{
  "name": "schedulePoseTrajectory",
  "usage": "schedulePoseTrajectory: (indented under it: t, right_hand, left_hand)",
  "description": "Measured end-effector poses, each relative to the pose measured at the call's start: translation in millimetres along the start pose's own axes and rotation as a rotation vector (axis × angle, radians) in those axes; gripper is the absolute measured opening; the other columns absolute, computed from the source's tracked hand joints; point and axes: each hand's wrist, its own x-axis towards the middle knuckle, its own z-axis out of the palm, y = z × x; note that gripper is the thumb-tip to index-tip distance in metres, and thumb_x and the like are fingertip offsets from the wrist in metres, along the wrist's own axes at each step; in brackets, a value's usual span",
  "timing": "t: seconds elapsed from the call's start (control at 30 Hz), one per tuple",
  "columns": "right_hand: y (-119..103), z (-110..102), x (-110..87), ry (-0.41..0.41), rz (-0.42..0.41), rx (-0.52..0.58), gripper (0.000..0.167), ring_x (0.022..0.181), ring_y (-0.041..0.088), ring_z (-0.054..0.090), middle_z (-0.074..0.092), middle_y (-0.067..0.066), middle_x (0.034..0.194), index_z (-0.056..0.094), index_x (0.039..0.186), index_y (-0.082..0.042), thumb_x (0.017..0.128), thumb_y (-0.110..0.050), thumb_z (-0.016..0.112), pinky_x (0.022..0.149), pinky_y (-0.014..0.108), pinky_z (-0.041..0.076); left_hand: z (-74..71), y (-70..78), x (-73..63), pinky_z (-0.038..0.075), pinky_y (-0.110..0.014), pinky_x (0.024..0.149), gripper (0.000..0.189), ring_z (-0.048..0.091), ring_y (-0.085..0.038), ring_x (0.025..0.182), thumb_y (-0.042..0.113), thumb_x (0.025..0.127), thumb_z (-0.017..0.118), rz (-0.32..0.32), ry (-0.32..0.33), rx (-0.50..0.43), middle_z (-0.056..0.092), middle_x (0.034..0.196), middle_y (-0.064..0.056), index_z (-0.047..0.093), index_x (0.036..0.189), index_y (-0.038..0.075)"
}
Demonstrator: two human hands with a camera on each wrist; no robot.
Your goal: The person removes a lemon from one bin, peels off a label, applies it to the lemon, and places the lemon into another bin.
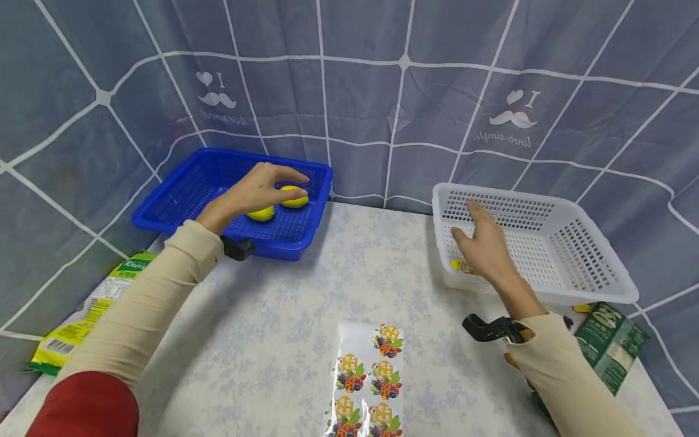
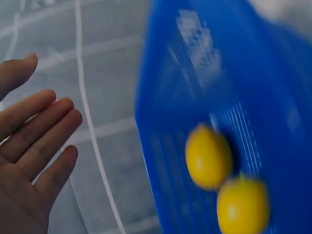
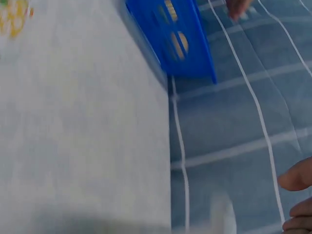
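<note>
Two yellow lemons [image 2: 208, 157] lie close together in the blue plastic basket [image 1: 315, 227] at the back left. Above them hovers my left hand [image 1: 262, 187], its fingers extended and nothing in its grasp; the left wrist view shows the palm and spread fingers beside the basket. At the right stands a white plastic basket [image 1: 597, 247]. My right hand [image 1: 483, 243] is over its left end, thumb and fingers apart, holding nothing. Under that hand, a small yellow packaged item [image 1: 462, 266] shows in the white basket, partly hidden by the hand.
A sheet of fruit stickers [image 1: 367, 382] lies on the patterned table [image 1: 273, 340] at the front. To the left is a yellow-green packet [image 1: 93, 309], partly behind the left sleeve. A dark green packet [image 1: 608, 340] sits by the right forearm. A grey-blue curtain [image 1: 366, 109] rises behind.
</note>
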Motion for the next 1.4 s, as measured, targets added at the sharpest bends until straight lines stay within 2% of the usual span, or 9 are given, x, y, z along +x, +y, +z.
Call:
schedulePoseTrajectory:
  t: [0.17,0.33,0.5,0.63,0.8,0.93,1.1,1.3,1.4]
  right_hand:
    - [-43,47,15.2,-0.086,-0.093,0.048,0.066,0.146,0.036,0.020,0.023,0.022,0.158,0.026,0.151,0.007,0.098,-0.018,0.056,0.119,0.046,0.015]
    - [-88,95,25.2,-0.235,-0.081,0.167,0.071,0.147,0.027,0.021,0.024,0.015,0.160,0.025,0.154,0.000,0.099,-0.030,0.057,0.119,0.039,0.017]
    - [-122,138,30.9,-0.412,-0.043,0.294,0.078,0.149,0.021,0.009,0.008,0.011,0.163,0.009,0.157,-0.003,0.101,-0.036,0.052,0.120,0.035,0.010]
    - [-138,162,32.1,-0.453,-0.042,0.353,0.077,0.150,0.021,0.001,-0.001,0.011,0.164,0.004,0.157,-0.003,0.102,-0.031,0.051,0.120,0.036,0.006]
    - [-147,171,30.6,-0.487,-0.019,0.381,0.080,0.149,0.018,-0.002,-0.004,0.010,0.164,0.002,0.157,-0.003,0.101,-0.026,0.055,0.120,0.035,0.004]
    - [-147,170,31.0,-0.511,-0.013,0.352,0.083,0.149,0.017,-0.003,-0.007,0.008,0.163,0.000,0.156,-0.002,0.100,-0.027,0.056,0.120,0.032,0.004]
    - [-145,170,32.0,-0.518,-0.023,0.352,0.084,0.149,0.016,-0.003,-0.008,0.008,0.163,-0.002,0.156,-0.003,0.100,-0.027,0.056,0.120,0.033,0.003]
    - [-145,171,32.0,-0.512,-0.032,0.357,0.084,0.149,0.016,-0.003,-0.007,0.008,0.163,-0.003,0.156,-0.004,0.101,-0.026,0.056,0.120,0.033,0.003]
    - [-145,173,30.8,-0.513,-0.021,0.367,0.084,0.149,0.015,-0.003,-0.008,0.007,0.163,-0.003,0.156,-0.004,0.100,-0.025,0.056,0.120,0.033,0.003]
  left_hand:
    - [-34.1,-28.5,2.5,0.041,-0.054,0.103,0.044,0.052,-0.037,0.125,0.027,0.096,0.065,-0.083,-0.130,0.125,0.060,0.132,-0.020,0.061,0.131,-0.001]
    - [-56.9,-58.9,6.9,0.042,-0.055,0.102,0.049,0.051,-0.041,0.126,0.022,0.090,0.073,-0.146,-0.230,0.261,0.058,0.134,-0.022,0.061,0.132,-0.001]
    - [-60.5,-81.3,11.7,0.036,-0.058,0.106,0.057,0.043,-0.046,0.131,0.018,0.084,0.079,-0.214,-0.287,0.283,0.054,0.137,-0.025,0.059,0.133,-0.002]
    - [-51.8,-93.9,14.5,0.036,-0.059,0.106,0.058,0.039,-0.047,0.133,0.012,0.082,0.080,-0.263,-0.326,0.224,0.051,0.138,-0.026,0.058,0.133,-0.003]
    - [-43.4,-103.2,18.7,0.040,-0.057,0.103,0.049,0.043,-0.047,0.130,0.001,0.082,0.078,-0.323,-0.359,0.109,0.052,0.136,-0.028,0.062,0.127,-0.006]
    - [-41.3,-111.8,21.1,0.037,-0.057,0.105,0.049,0.041,-0.048,0.131,0.000,0.080,0.079,-0.360,-0.414,0.034,0.052,0.136,-0.028,0.063,0.125,-0.007]
    - [-35.1,-120.8,18.9,0.034,-0.059,0.106,0.052,0.038,-0.049,0.133,-0.002,0.079,0.079,-0.368,-0.464,-0.030,0.051,0.137,-0.028,0.061,0.127,-0.008]
    - [-28.5,-125.1,20.2,0.034,-0.057,0.108,0.067,0.035,-0.051,0.134,-0.005,0.080,0.077,-0.365,-0.532,-0.048,0.042,0.143,-0.031,0.047,0.138,-0.010]
    - [-23.4,-126.8,22.5,0.032,-0.058,0.109,0.072,0.033,-0.051,0.134,-0.004,0.082,0.076,-0.367,-0.580,-0.010,0.037,0.146,-0.033,0.038,0.143,-0.011]
